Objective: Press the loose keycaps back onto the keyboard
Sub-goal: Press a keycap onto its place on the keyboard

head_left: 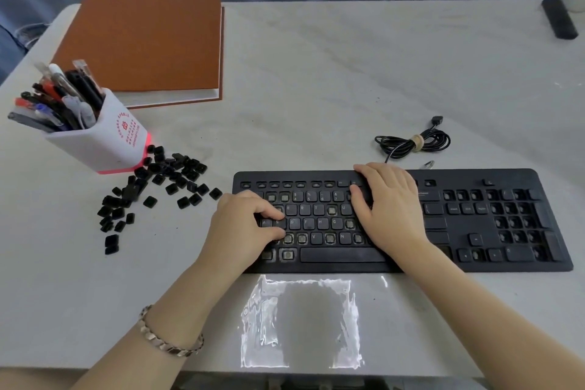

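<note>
Head: both hands on keyboard (474,222), loose keycaps (158,187) left, L fingers (269,214) pressing.

- The surface (316,73) is pale grey and marbled, with a rounded far-left corner.
- A black keyboard (474,225) lies along its near right part.
- Loose black keycaps (152,193) are scattered left of the keyboard.
- A white pen holder (104,139) full of pens stands just behind the keycaps.
- An orange-brown book (142,41) lies at the far left.
- A coiled black cable (411,142) rests behind the keyboard.
- A clear plastic bag (300,323) lies at the near edge.
- A dark oblong object (558,17) sits far right.
</note>
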Available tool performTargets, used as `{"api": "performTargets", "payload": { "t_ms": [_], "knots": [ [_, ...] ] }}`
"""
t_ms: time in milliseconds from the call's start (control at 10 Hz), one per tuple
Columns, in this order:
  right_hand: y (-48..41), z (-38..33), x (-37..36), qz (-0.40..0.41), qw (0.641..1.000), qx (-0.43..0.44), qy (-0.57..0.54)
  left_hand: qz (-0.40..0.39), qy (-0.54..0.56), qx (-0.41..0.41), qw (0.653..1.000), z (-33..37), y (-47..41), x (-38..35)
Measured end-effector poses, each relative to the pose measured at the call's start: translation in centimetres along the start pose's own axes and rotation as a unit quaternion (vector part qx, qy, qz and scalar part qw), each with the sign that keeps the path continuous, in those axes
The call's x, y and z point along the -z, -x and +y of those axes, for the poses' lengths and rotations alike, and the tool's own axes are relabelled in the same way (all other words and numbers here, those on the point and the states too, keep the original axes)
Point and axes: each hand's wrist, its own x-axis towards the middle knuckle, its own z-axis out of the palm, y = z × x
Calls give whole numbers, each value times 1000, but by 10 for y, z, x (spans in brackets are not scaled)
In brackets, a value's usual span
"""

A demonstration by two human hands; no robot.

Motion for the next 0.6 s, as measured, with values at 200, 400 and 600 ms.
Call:
{"api": "performTargets", "payload": {
  "t_ms": [200, 400, 600],
  "knots": [
    [-1, 1, -1, 4, 1000, -1, -4, 30, 4, -48, 998, -6, 11, -5],
    [0, 1, -2, 8, 1000, 5, -5, 151, 54, -15, 987, -9, 13, -24],
    [0, 1, -1, 9, 1000, 5, -6, 181, 131, 49, 973, -5, 16, -31]
  ]
}}
